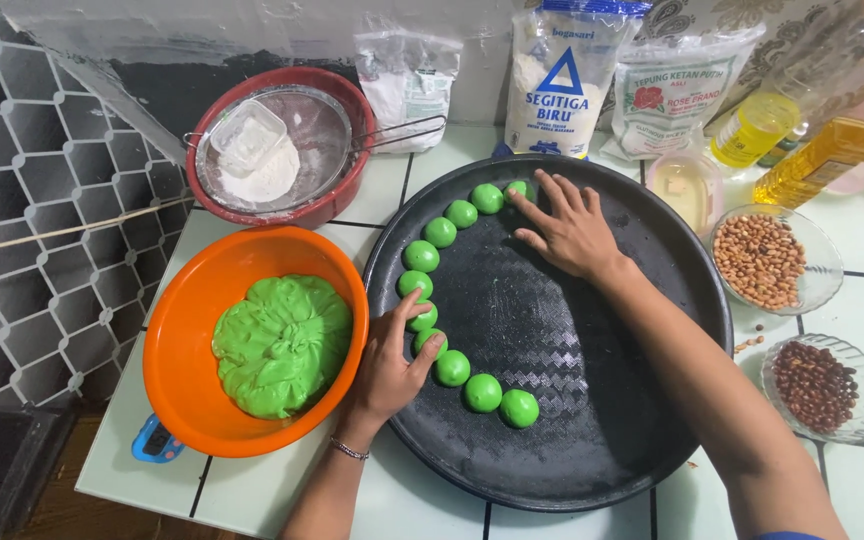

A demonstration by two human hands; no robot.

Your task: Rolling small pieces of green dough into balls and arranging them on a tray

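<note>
A round black tray (612, 420) carries several green dough balls (483, 392) set in a curve along its left rim. My left hand (392, 365) rests at the tray's left edge, its fingers touching two of the balls. My right hand (567, 228) lies flat and spread on the tray's far side, its index finger against the topmost ball (517, 188). Left of the tray, an orange bowl (187, 340) holds a mound of green dough (282, 343).
A red bowl (337, 200) with a sieve, white flour and a clear cup stands at the back left. Flour bags (562, 80) lean on the wall. Oil bottles (827, 150), a small cup and two glass bowls of peanuts (762, 260) and beans (817, 385) sit right.
</note>
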